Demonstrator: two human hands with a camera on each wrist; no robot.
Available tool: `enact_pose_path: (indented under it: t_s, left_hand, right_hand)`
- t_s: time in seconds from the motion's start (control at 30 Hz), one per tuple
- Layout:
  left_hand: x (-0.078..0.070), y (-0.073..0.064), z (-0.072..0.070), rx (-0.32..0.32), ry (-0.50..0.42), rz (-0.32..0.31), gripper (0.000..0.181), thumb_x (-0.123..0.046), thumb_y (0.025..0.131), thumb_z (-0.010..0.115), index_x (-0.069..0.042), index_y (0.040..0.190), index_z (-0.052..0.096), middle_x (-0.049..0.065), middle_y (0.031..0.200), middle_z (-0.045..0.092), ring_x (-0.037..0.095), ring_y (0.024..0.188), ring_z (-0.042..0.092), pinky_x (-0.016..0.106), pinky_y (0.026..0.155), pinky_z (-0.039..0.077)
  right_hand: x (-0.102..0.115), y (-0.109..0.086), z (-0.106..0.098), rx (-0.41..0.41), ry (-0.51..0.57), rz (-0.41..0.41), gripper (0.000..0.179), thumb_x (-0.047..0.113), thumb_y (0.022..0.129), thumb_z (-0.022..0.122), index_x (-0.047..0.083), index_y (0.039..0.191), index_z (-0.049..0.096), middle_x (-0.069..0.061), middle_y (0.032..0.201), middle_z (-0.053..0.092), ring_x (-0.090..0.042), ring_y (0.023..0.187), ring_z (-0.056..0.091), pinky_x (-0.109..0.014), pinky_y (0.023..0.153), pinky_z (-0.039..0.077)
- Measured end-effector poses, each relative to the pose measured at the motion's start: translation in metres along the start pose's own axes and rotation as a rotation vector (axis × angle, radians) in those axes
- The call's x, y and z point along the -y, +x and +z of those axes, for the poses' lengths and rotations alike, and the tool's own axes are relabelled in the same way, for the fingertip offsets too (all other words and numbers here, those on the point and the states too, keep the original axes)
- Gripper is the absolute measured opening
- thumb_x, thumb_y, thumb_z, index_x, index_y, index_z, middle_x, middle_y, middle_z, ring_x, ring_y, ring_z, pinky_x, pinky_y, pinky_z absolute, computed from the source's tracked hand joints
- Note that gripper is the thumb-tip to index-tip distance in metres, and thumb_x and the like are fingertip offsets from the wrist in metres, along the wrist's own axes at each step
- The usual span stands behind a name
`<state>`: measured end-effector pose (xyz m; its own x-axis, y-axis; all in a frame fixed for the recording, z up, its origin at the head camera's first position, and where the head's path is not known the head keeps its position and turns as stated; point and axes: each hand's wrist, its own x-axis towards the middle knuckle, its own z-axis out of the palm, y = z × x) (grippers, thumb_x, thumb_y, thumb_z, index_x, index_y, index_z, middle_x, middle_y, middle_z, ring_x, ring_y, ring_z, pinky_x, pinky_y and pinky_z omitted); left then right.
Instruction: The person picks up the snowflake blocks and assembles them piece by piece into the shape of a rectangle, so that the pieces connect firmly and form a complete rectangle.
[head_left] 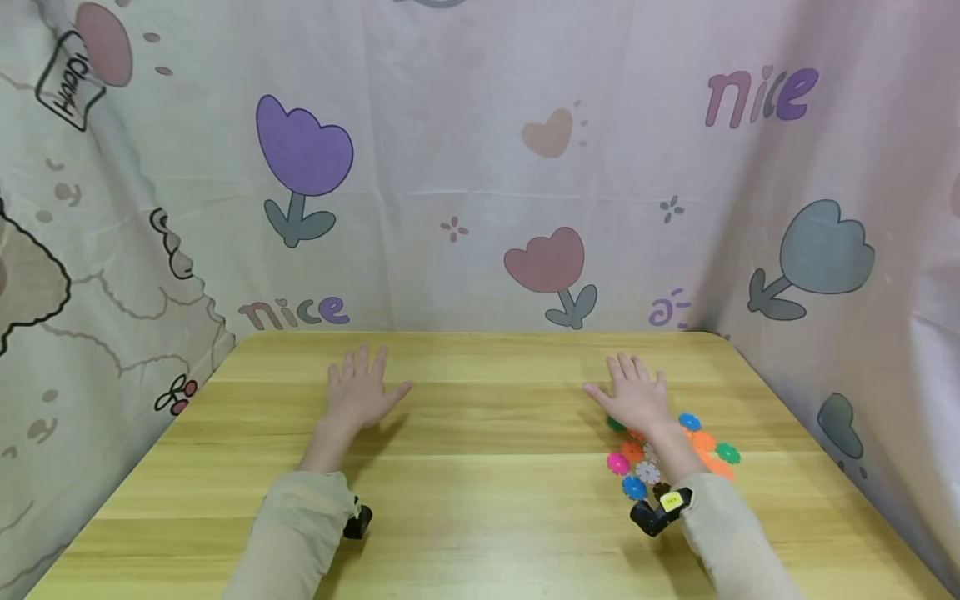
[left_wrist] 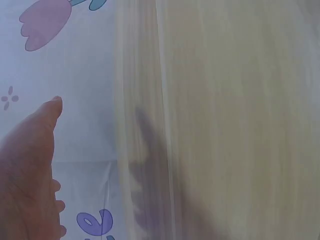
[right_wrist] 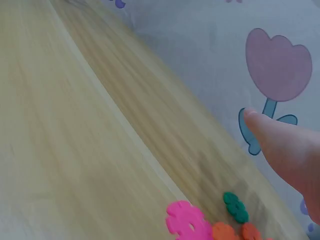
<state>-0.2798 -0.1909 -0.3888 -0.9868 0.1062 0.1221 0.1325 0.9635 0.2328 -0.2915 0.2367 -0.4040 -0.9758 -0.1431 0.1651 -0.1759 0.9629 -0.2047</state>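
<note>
My left hand [head_left: 358,395] hovers over the left part of the wooden table [head_left: 480,517], fingers straight and spread, holding nothing. In the left wrist view its shadow falls on the tabletop beside the thumb [left_wrist: 42,122]. Over the right side, my right hand [head_left: 636,397] is stretched out the same way with nothing in it. Beneath that hand and forearm lies a loose group of flower-shaped plastic discs, among them a pink disc [head_left: 618,463], a blue disc [head_left: 633,487], a white disc [head_left: 648,472] and a green disc [head_left: 727,453]. The forearm hides part of the group.
A printed curtain [head_left: 450,150] with tulips and lettering hangs behind the table's back edge and along both sides. Each wrist wears a black camera mount, the right mount [head_left: 654,517] standing above the table near the discs.
</note>
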Motion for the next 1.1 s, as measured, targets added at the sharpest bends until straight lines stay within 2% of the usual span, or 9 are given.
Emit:
enact_pose_path:
  t_s: [0.07,0.17,0.3,0.4,0.53,0.7,0.9,1.0,1.1]
  left_hand:
    - [-0.005,0.001,-0.001,0.008,0.005,0.005,0.09,-0.068,0.088,0.032,-0.005,0.148,0.01,0.028,0.149,0.001,0.049,0.134,-0.002,0.061,0.102,-0.009]
    - [-0.015,0.001,-0.001,0.015,-0.005,0.025,0.088,-0.063,0.089,0.038,-0.002,0.148,0.013,0.029,0.149,0.004,0.048,0.134,-0.001,0.061,0.103,-0.007]
    - [-0.036,0.002,0.0,0.045,-0.035,0.064,0.085,-0.056,0.09,0.045,0.0,0.147,0.014,0.027,0.149,0.008,0.045,0.136,0.0,0.059,0.105,-0.005]
    - [-0.053,0.003,0.002,0.045,-0.052,0.108,0.084,-0.054,0.09,0.047,0.0,0.146,0.017,0.023,0.15,0.015,0.042,0.137,0.007,0.057,0.107,-0.001]
    - [-0.08,0.002,0.006,-0.014,-0.133,0.177,0.077,-0.049,0.088,0.054,0.001,0.141,0.032,0.02,0.145,0.032,0.038,0.134,0.025,0.054,0.108,0.013]
    - [-0.115,-0.003,0.016,-0.051,-0.308,0.227,0.064,-0.041,0.086,0.061,-0.001,0.133,0.047,0.015,0.133,0.049,0.033,0.124,0.042,0.048,0.102,0.031]
    - [-0.15,-0.01,0.031,0.027,-0.567,0.259,0.055,-0.034,0.087,0.062,0.001,0.128,0.051,0.015,0.125,0.056,0.032,0.115,0.051,0.044,0.095,0.041]
    - [-0.166,-0.01,0.038,0.088,-0.633,0.271,0.053,-0.035,0.087,0.063,0.002,0.123,0.054,0.014,0.115,0.061,0.028,0.104,0.057,0.041,0.086,0.047]
    - [-0.182,-0.01,0.046,0.167,-0.659,0.264,0.049,-0.035,0.085,0.066,0.0,0.118,0.059,0.008,0.102,0.065,0.02,0.091,0.06,0.033,0.076,0.05]
  right_hand:
    - [-0.004,-0.002,-0.003,-0.004,-0.001,-0.001,0.087,0.065,0.09,0.034,-0.001,0.145,0.023,-0.025,0.149,0.017,-0.043,0.135,0.01,-0.067,0.101,-0.002]
    - [-0.012,-0.008,-0.008,-0.021,0.019,-0.001,0.087,0.062,0.09,0.037,-0.005,0.143,0.023,-0.028,0.147,0.017,-0.045,0.134,0.01,-0.066,0.101,-0.001]
    - [-0.026,-0.019,-0.016,-0.063,0.091,0.013,0.085,0.056,0.091,0.045,-0.009,0.142,0.022,-0.032,0.144,0.02,-0.049,0.132,0.013,-0.065,0.102,0.004]
    - [-0.038,-0.03,-0.022,-0.099,0.165,0.038,0.083,0.05,0.09,0.051,-0.01,0.14,0.024,-0.034,0.141,0.024,-0.051,0.128,0.018,-0.065,0.101,0.01]
    - [-0.055,-0.047,-0.028,-0.118,0.301,0.1,0.079,0.045,0.091,0.054,-0.011,0.139,0.025,-0.037,0.138,0.026,-0.053,0.124,0.024,-0.065,0.098,0.019]
    - [-0.083,-0.071,-0.031,-0.109,0.463,0.175,0.077,0.04,0.092,0.056,-0.012,0.139,0.024,-0.037,0.133,0.031,-0.052,0.12,0.03,-0.065,0.091,0.029]
    - [-0.119,-0.095,-0.032,-0.07,0.525,0.247,0.071,0.033,0.092,0.057,-0.016,0.135,0.027,-0.039,0.124,0.038,-0.051,0.111,0.039,-0.059,0.087,0.037]
    - [-0.133,-0.102,-0.031,-0.013,0.509,0.28,0.07,0.034,0.093,0.056,-0.017,0.133,0.028,-0.039,0.123,0.039,-0.051,0.109,0.041,-0.056,0.085,0.041]
    - [-0.142,-0.106,-0.031,0.024,0.467,0.272,0.066,0.031,0.092,0.058,-0.018,0.129,0.034,-0.037,0.117,0.046,-0.045,0.101,0.049,-0.043,0.077,0.047]
